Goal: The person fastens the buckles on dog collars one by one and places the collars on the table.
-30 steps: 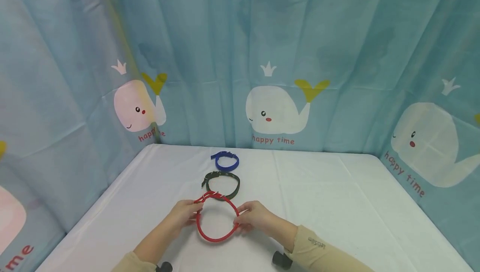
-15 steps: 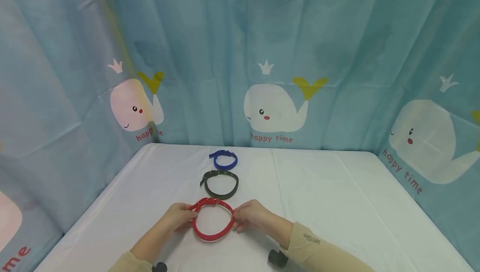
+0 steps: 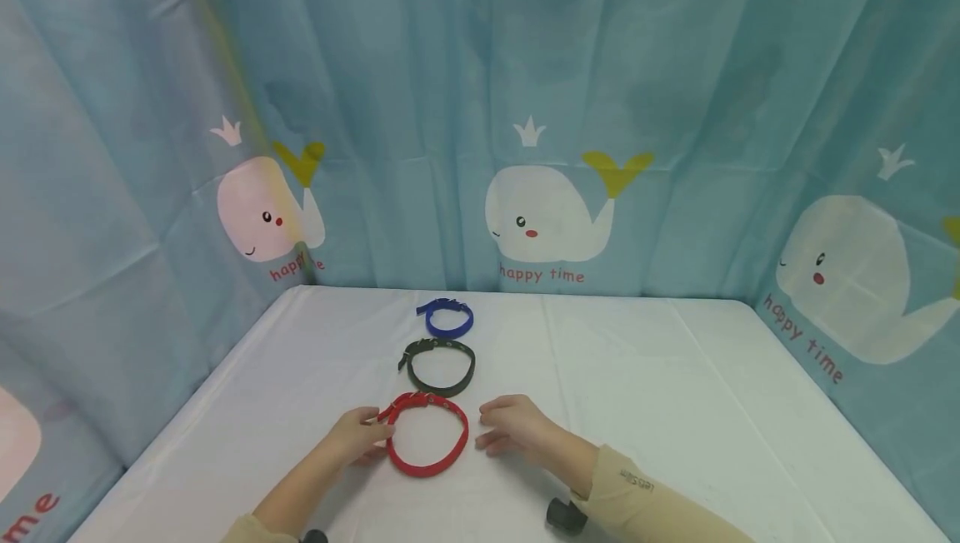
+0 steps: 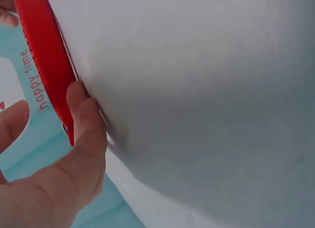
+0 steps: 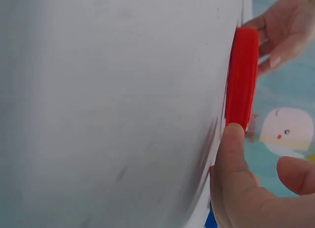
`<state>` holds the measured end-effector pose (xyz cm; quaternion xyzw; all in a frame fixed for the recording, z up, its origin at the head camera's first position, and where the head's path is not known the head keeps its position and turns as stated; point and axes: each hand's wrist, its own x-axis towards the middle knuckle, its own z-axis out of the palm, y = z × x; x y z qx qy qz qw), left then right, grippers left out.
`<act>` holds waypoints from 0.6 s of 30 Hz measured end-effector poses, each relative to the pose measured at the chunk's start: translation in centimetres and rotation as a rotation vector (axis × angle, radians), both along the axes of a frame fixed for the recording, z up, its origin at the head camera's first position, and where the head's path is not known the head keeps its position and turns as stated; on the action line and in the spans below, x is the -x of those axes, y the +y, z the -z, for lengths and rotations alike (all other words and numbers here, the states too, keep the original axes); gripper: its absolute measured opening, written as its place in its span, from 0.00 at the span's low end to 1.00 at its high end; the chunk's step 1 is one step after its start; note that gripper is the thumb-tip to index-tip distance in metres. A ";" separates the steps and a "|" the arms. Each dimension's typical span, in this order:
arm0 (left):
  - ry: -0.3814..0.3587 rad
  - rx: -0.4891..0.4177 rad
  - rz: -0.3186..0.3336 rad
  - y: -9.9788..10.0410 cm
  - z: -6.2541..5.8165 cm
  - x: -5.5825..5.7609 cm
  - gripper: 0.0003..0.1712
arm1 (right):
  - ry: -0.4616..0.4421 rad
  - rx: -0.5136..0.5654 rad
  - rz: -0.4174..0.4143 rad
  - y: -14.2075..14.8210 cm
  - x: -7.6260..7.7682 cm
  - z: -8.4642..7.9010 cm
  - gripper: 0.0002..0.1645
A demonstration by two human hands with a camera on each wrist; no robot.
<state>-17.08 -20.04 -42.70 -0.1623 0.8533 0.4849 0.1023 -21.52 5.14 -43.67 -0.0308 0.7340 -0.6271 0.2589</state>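
Observation:
A red collar, buckled into a ring, lies on the white table at the front. My left hand is at its left side, fingertips right at the band; in the left wrist view the thumb stands apart from the fingers. Just off the ring's right side is my right hand, its fingers relaxed and holding nothing. Behind the red collar lies a dark green collar, also closed into a ring. A smaller blue collar sits farthest back, making a row of three.
The white table reaches back to a light blue curtain printed with whales, which also runs along both sides. Dark wrist devices show by the sleeves.
The red collar has come down from a raised, tilted hold to lie flat in front of the green one. The right hand has let go and drawn right; the left hand's grip has loosened.

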 end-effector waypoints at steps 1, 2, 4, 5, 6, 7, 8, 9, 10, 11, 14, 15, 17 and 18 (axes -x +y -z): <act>-0.001 0.002 0.009 -0.1 -0.1 -0.1 0.34 | 0.009 -0.005 0.001 0.3 0.0 0.0 0.20; -0.004 0.006 0.013 -0.2 -0.2 -0.1 0.34 | 0.017 -0.008 -0.001 0.5 0.0 0.0 0.20; -0.010 0.011 0.021 -0.4 -0.4 -0.2 0.34 | 0.039 -0.018 -0.009 1.0 0.0 0.0 0.20; -0.017 0.016 0.024 -0.5 -0.5 -0.2 0.34 | 0.050 -0.024 -0.012 1.3 0.0 0.0 0.20; -0.018 0.021 0.033 -0.6 -0.7 -0.2 0.34 | 0.062 -0.031 -0.015 1.7 0.0 0.0 0.21; -0.021 0.029 0.038 -0.8 -0.8 -0.2 0.34 | 0.073 -0.038 -0.019 2.0 0.0 0.0 0.21; -0.025 0.036 0.039 -0.9 -0.9 -0.3 0.34 | 0.088 -0.049 -0.024 2.4 0.0 -0.1 0.22; -0.020 0.041 0.043 -1.0 -1.1 -0.4 0.34 | 0.105 -0.062 -0.031 2.8 0.0 -0.2 0.22; -0.012 0.055 0.046 -1.1 -1.3 -0.5 0.35 | 0.130 -0.080 -0.041 3.3 0.0 -0.2 0.23; 0.004 0.077 0.053 -1.3 -1.6 -0.5 0.35 | 0.165 -0.109 -0.052 3.9 0.1 -0.4 0.24; 0.081 0.148 0.079 -1.6 -2.5 -0.7 0.35 | 0.287 -0.231 -0.072 5.8 0.3 -1.0 0.26; 0.112 0.174 0.090 -1.7 -2.9 -0.7 0.35 | 0.334 -0.279 -0.075 6.6 0.4 -1.3 0.26; 0.162 0.225 0.107 -1.9 -3.7 -0.7 0.37 | 0.433 -0.378 -0.079 8.2 0.7 -2.1 0.28; 0.186 0.248 0.109 -2.0 -4.2 -0.6 0.37 | 0.477 -0.423 -0.077 9.0 0.9 -2.5 0.30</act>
